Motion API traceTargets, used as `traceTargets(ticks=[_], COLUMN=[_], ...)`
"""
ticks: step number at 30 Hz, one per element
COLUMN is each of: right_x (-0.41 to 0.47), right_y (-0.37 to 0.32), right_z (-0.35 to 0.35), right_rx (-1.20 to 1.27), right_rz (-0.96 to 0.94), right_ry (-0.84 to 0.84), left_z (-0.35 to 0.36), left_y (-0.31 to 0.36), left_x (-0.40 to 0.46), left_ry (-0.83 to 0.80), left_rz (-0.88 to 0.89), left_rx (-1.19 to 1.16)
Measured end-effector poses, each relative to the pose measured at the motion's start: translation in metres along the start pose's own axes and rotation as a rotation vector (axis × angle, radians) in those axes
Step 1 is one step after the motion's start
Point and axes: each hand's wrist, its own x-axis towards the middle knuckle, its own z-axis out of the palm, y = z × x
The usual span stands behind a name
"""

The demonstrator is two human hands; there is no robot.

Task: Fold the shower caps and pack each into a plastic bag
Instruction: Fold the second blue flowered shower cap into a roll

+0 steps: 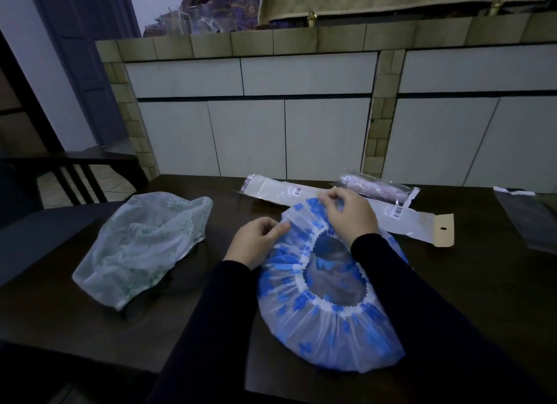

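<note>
The blue shower cap (328,322) is lying on the dark table (75,319) right under both hands, elastic opening facing up, and it's stretching out as an oval with its long axis running from the hands back toward the person's body. The far rim is where the action is: the left hand (256,240) is pinching the gathered edge on its left side, fingers curled over the plastic, and the right hand (351,213) is gripping the top of the rim just beyond it, fingertips bunching up the material. Both sleeves are dark.

Off to the left of the left hand, well apart, a green patterned shower cap (144,247) is sitting crumpled in a loose heap.

Just past the right hand, a long flat plastic bag (416,222) with a cardboard hanger tab is lying with its long axis going left to right, tab end pointing right. Beyond it there's a packed bag (376,188) with something pinkish rolled up inside. Far right of the right hand, another clear bag (530,219) is lying near the table edge.
</note>
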Motion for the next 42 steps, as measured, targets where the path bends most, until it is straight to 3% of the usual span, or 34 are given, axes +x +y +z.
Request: traceTargets(ticks=[2,6,10,15,20,22,25,27,29,32,35,39,42], right_x=[0.001,0.002,0.002,0.002,0.004,0.001,-0.017,-0.034,-0.053,-0.066,-0.067,-0.065,-0.065], right_y=[0.002,0.006,0.009,0.016,0.005,-0.001,-0.016,-0.024,-0.025,-0.015,-0.007,-0.008,-0.021], right_z=[-0.007,-0.015,-0.009,-0.011,-0.015,-0.019,-0.026,-0.024,-0.019,-0.012,-0.011,-0.019,-0.026], right_rx=[-0.027,-0.038,0.014,-0.055,-0.187,-0.283,-0.367,-0.488,-0.592,-0.684,-0.705,-0.645,-0.691], right_rz=[0.013,0.073,0.085,0.106,-0.037,-0.136,-0.15,-0.102,-0.069,-0.037,-0.097,-0.256,-0.351], right_ry=[0.039,0.108,0.037,0.064,-0.047,-0.025,-0.014,-0.119,-0.268,-0.533,-0.673,-0.704,-0.463], left_z=[-0.004,-0.017,-0.015,-0.016,-0.022,-0.027,-0.023,-0.011,0.005,0.02,0.014,0.007,0.005], left_y=[-0.001,-0.01,-0.012,-0.012,-0.01,-0.005,0.011,0.024,0.028,0.021,0.016,0.027,0.042], left_x=[0.001,0.007,0.007,0.007,0.007,0.004,-0.007,-0.02,-0.034,-0.047,-0.05,-0.059,-0.064], left_ry=[0.021,0.259,0.258,0.273,0.337,0.414,0.491,0.398,0.233,0.004,-0.092,-0.128,-0.18], left_rz=[-0.008,-0.002,0.014,0.001,-0.018,0.048,0.308,0.394,0.354,0.15,-0.068,-0.277,-0.346], left_rx=[-0.032,0.067,0.081,0.106,0.171,0.225,0.373,0.447,0.526,0.732,0.984,1.148,1.165])
